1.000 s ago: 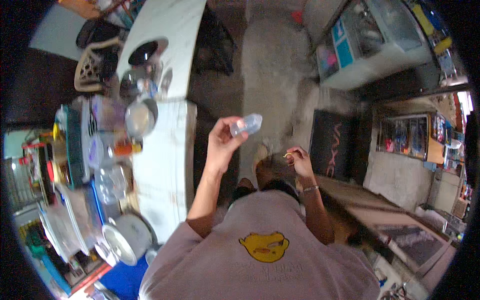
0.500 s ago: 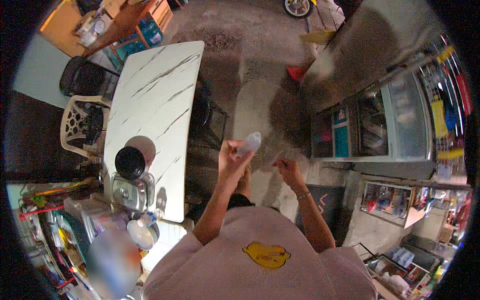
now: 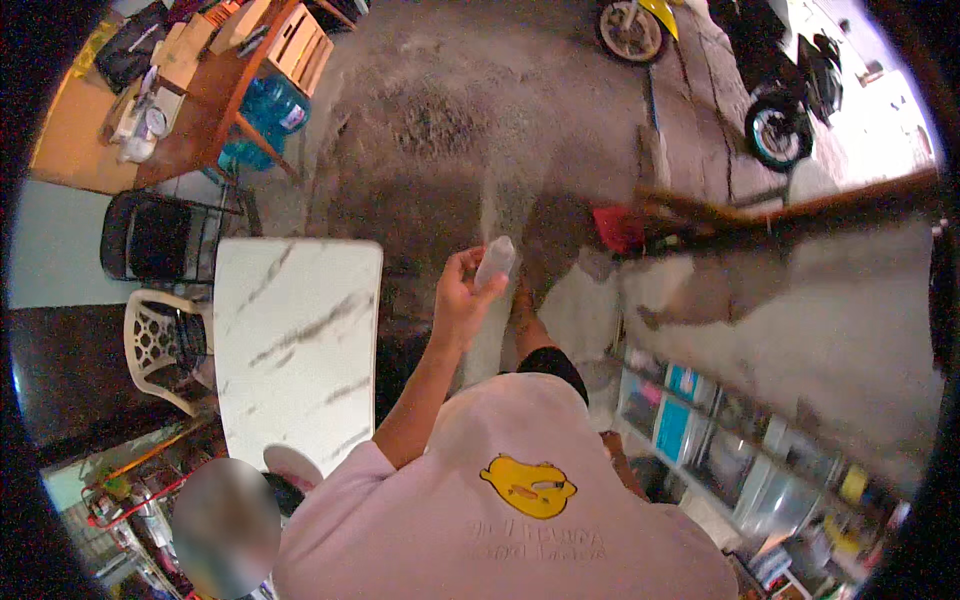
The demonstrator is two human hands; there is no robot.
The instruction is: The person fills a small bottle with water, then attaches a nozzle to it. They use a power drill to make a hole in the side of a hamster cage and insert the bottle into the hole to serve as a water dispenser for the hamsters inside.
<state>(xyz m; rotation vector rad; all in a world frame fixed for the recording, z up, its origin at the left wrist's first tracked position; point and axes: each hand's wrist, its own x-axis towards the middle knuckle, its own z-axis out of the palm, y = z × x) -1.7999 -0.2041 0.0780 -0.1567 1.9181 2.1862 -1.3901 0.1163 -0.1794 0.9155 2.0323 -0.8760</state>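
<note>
From my head, I look steeply down through one wide fisheye that bends edges at its rim: my T-shirt [image 3: 470, 490] fills the near part close up, my left hand [image 3: 462, 303] lies beyond, and the view reaches a far-right motorcycle [image 3: 780, 135].

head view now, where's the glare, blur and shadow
Head view: glare washes out the upper right, beyond the turquoise-rimmed wheel; head view: a round blurred patch covers detail lower left; head view: a dark shadow falls across the pale wall; head view: the translucent container in the left hand looks soft.
</note>
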